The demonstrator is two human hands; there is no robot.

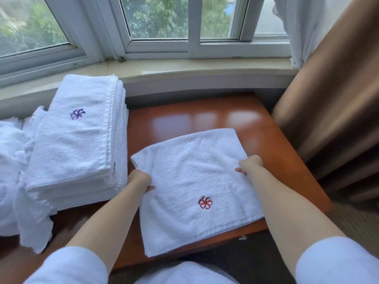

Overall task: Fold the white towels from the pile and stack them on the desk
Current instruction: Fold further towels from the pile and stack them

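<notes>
A white towel (pixel 190 181) with a red flower emblem lies flat on the reddish-brown desk (pixel 205 115), its near edge hanging slightly over the front. My left hand (pixel 141 179) pinches its left edge and my right hand (pixel 249 165) pinches its right edge, thumbs on top. To the left stands a stack of folded white towels (pixel 75 138), the top one bearing a purple emblem. Further left lies the loose pile of unfolded white towels (pixel 12 171), partly draped over the desk's front.
A stone windowsill (pixel 184 68) and window frames run behind the desk. A brown curtain (pixel 332 109) hangs close at the desk's right side, with a white sheer curtain above it. Bare desk surface shows behind the flat towel.
</notes>
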